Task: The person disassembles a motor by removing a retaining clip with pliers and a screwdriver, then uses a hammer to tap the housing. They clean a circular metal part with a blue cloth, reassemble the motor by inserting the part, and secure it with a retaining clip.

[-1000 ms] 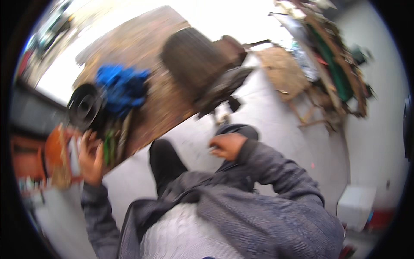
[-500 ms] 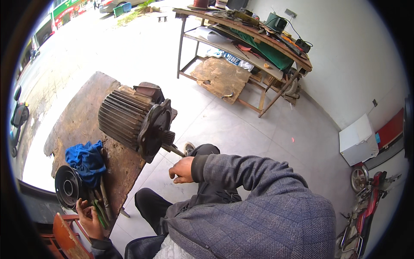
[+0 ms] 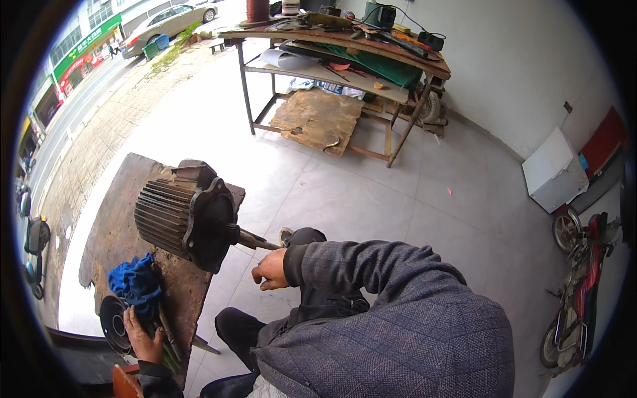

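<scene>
A: And the view swings! The table point(image 3: 186, 285) sits lower than half a second ago, and the left hand point(image 3: 144, 339) slides forward along the disc point(image 3: 109, 315), fingertips now just short of the blue cloth point(image 3: 135, 282).

B: Its grip is open, fingers spread over the disc's right side, beside the tools point(image 3: 168, 335). Touching? I can't tell. And the right hand point(image 3: 271, 270)?

A: Hanging over the lap, much as before! The fingers are half curled, but the palm is hidden, so I can't tell if that grip is closed.

B: And the motor point(image 3: 186, 217)?

A: Same spot, on the far part of the table, beyond the cloth. It's lying on its side, long axis running left to right, dipping slightly toward us. Shaft point(image 3: 233, 233) points right!

B: Tight at that edge, too: flange point(image 3: 206, 232) and shaft seem to reach past it.

A: Bare wood runs between motor and cloth, and off to the right it's wide floor point(image 3: 345, 212), tiles stretching to the far table point(image 3: 371, 46).
</scene>
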A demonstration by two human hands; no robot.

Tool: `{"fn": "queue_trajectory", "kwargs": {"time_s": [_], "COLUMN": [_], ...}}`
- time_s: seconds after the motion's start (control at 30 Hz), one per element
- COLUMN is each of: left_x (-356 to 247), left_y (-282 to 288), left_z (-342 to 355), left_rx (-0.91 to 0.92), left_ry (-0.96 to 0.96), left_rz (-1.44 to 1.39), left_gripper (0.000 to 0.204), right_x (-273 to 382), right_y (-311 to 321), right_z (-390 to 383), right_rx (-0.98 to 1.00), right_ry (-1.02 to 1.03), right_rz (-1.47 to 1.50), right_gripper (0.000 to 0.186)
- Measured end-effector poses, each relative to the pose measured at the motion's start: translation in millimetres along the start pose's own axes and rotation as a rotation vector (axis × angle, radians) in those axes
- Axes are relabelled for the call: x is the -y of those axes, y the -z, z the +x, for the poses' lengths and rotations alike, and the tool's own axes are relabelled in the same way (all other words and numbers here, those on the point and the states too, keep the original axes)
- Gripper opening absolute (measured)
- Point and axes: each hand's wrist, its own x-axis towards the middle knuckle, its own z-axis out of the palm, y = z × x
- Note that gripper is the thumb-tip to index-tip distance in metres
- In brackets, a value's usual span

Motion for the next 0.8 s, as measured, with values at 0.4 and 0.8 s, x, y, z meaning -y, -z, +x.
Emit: {"fn": "queue_trajectory", "kwargs": {"time_s": [0.4, 0.8], "left_x": [57.1, 80.6], "left_y": [58.8, 7.3], "left_z": [-24.4, -126.8], "left_rx": [-0.503, -0.591], "left_ry": [0.273, 0.525], "left_rz": [0.170, -0.066], "left_gripper": [0.067, 0.071], "right_x": [20.4, 145.7], "right_y": [-8.0, -1.4], "right_z": [19.1, 156.9], "right_rx": [0.068, -0.054], "right_ry": [0.111, 0.374], "right_rz": [0.199, -0.010], "right_gripper": [0.024, 0.026]}}
